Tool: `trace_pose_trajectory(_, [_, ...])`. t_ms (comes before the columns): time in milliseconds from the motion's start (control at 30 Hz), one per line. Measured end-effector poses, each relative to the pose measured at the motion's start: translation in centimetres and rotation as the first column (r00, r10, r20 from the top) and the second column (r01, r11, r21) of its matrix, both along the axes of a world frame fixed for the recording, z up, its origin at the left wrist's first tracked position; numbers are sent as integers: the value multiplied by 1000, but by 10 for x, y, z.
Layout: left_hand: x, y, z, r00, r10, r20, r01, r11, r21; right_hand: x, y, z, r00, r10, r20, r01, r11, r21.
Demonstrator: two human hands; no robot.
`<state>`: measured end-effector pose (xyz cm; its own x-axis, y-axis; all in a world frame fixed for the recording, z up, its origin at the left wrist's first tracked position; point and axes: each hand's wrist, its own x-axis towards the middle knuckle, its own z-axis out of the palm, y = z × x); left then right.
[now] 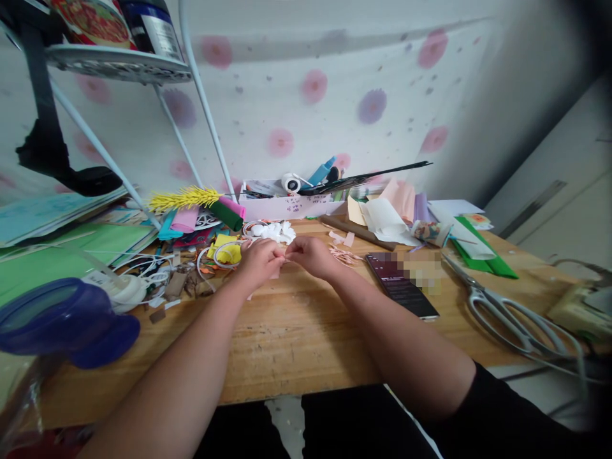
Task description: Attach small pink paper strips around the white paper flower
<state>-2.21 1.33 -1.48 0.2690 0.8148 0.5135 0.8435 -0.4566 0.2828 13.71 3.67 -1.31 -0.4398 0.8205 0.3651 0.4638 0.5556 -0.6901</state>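
Over the middle of the table my left hand (262,260) and my right hand (310,256) meet fingertip to fingertip, both closed in a pinch. A small pale pink paper piece (275,274) shows just under the left fingers; most of what lies between the fingertips is hidden. Right of my right hand lie a heap of thin twisted peach paper strips (345,256) and a few flat pale pink pieces (342,239). Behind my left hand sits a cluster of white petal-like pieces (273,231).
A phone (404,287) and large scissors (507,315) lie to the right. Wire coils, paper scraps and a purple tape dispenser (71,322) crowd the left. Behind stand a white box (291,207) of tools and a metal rack (119,64); a brown roll (356,231) lies before the box.
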Motion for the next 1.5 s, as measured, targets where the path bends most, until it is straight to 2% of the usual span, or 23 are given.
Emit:
trace_pose_trajectory(100, [2, -1, 0, 1000, 21, -16, -20, 998, 64, -3, -1, -1, 998, 7, -69, -14, 995, -96])
trace_pose_trajectory(167, [4, -2, 0, 999, 44, 0, -44, 995, 88, -5, -2, -1, 998, -16, -54, 11, 995, -94])
trace_pose_trajectory(300, [6, -1, -1, 999, 36, 35, -37, 998, 42, -7, -2, -1, 991, -103, 90, 102, 995, 9])
trace_pose_trajectory(500, [5, 1, -2, 996, -1, 92, 6, 998, -57, -10, -7, 2, 958, -156, 239, 111, 975, 194])
trace_pose_trajectory(700, [8, 0, -1, 994, 101, 30, -103, 992, 67, -15, -8, 1, 937, -190, 295, 123, 965, 231])
trace_pose_trajectory(800, [10, 0, -4, 985, 78, 156, -73, 997, -38, -13, -7, -1, 914, -229, 335, 141, 953, 268])
trace_pose_trajectory(867, [10, -1, -8, 940, 39, 339, 26, 983, -183, -11, -6, -2, 900, -247, 359, 136, 942, 306])
trace_pose_trajectory(967, [8, -2, -11, 807, 35, 589, 225, 905, -361, -9, -7, 0, 899, -236, 370, 104, 934, 343])
trace_pose_trajectory(1067, [5, -4, -8, 716, 57, 696, 381, 804, -457, -9, -10, 4, 912, -218, 348, 87, 931, 355])
trace_pose_trajectory(1167, [5, -6, -3, 674, 62, 736, 459, 746, -483, -9, -12, 7, 930, -199, 309, 78, 928, 365])
trace_pose_trajectory(1233, [5, -7, -1, 665, 44, 746, 469, 752, -463, -7, -11, 8, 950, -158, 270, 59, 938, 342])
trace_pose_trajectory(1367, [7, -4, -1, 663, -21, 749, 419, 839, -347, -1, -5, 4, 997, -28, 67, 17, 988, 155])
trace_pose_trajectory(1433, [6, -2, -2, 622, -6, 783, 387, 871, -301, 1, -2, 1, 996, 8, -85, -5, 999, 36])
trace_pose_trajectory(1500, [5, 0, -3, 537, 17, 844, 385, 885, -262, 0, 0, -3, 977, 20, -214, -28, 999, -35])
